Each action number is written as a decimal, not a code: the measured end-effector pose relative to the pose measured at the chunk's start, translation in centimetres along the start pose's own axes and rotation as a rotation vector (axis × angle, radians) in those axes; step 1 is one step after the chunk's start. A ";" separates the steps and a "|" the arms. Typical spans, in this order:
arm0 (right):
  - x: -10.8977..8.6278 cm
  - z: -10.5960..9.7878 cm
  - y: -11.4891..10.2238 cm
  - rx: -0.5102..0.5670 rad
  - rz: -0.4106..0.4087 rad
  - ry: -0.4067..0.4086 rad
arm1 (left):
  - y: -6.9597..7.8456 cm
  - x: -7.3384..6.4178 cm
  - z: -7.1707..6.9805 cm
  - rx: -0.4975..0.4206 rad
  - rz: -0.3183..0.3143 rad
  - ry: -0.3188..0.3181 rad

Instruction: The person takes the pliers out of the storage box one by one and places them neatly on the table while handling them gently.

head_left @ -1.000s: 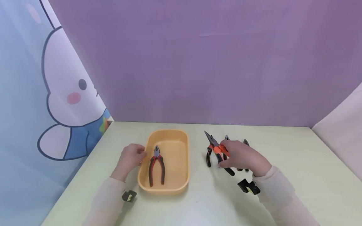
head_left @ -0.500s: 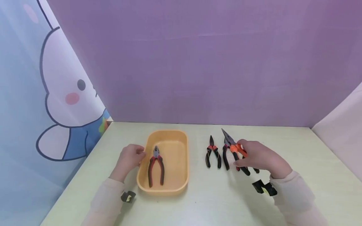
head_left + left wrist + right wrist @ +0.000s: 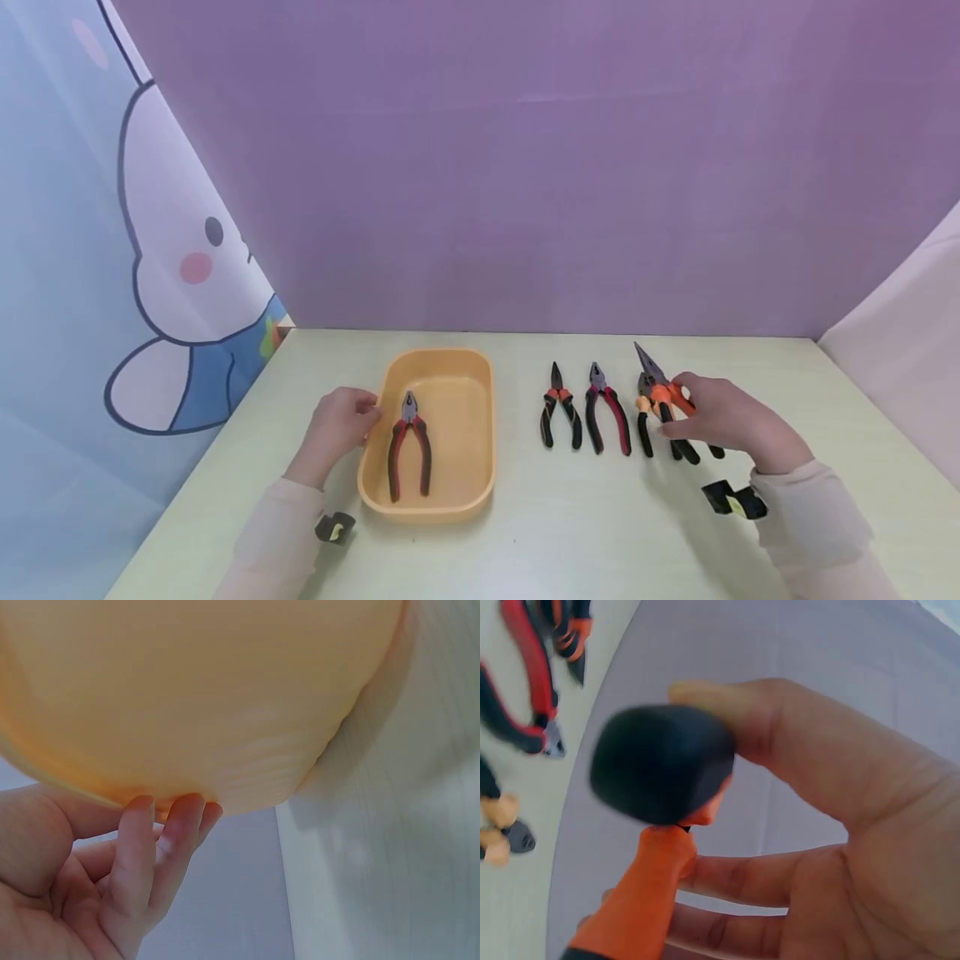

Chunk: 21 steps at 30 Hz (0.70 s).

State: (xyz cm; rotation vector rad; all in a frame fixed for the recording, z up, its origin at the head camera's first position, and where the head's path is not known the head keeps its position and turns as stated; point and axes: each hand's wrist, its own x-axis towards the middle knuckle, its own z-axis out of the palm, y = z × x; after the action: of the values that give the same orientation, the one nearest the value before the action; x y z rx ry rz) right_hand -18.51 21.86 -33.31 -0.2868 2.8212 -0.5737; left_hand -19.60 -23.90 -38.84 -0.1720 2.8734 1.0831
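Note:
My left hand (image 3: 341, 423) holds the left rim of a yellow-orange plastic tray (image 3: 491, 442). In the left wrist view its fingertips (image 3: 180, 817) press the tray's outer wall, with the thumb partly hidden behind the rim. Inside the tray lie pliers (image 3: 409, 410) with red and black handles. My right hand (image 3: 735, 423) grips long-nose pliers (image 3: 660, 396) by their orange and black handles, jaws pointing up and left. Below them, partly covered, are pliers with peach and black handles (image 3: 643, 408). Up close in the right wrist view, a black handle end and orange grip (image 3: 641, 885) show between thumb and fingers.
Left of my right hand, small long-nose pliers (image 3: 557, 393) and pliers with pink-red and black handles (image 3: 598, 387) lie side by side on the pale table (image 3: 525, 550). A purple backdrop (image 3: 525, 208) rises behind the table, with a printed cartoon cloth (image 3: 187, 242) at left.
My right hand has carried the long-nose pliers rightward over the row, uncovering the pliers to the left. The left hand stays at the tray's rim.

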 end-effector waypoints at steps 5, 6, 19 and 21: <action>0.1 -0.3 1.7 -0.008 0.067 -0.008 | 0.1 -0.1 0.0 0.009 0.002 -0.001; 0.1 -0.3 2.0 -0.002 0.078 -0.008 | 0.2 -0.1 0.0 0.009 0.002 -0.001; 1.1 0.0 5.5 0.026 0.160 -0.031 | -0.1 0.1 0.1 0.004 0.018 0.006; 1.3 0.2 5.9 0.022 0.166 -0.038 | -0.1 0.1 0.1 0.001 0.017 0.005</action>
State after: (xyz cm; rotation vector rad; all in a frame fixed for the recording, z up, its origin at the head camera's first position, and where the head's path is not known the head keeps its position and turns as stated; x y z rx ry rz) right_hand -20.56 26.84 -36.12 -0.0572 2.7662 -0.5557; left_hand -19.72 -23.96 -38.98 -0.1501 2.8849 1.0855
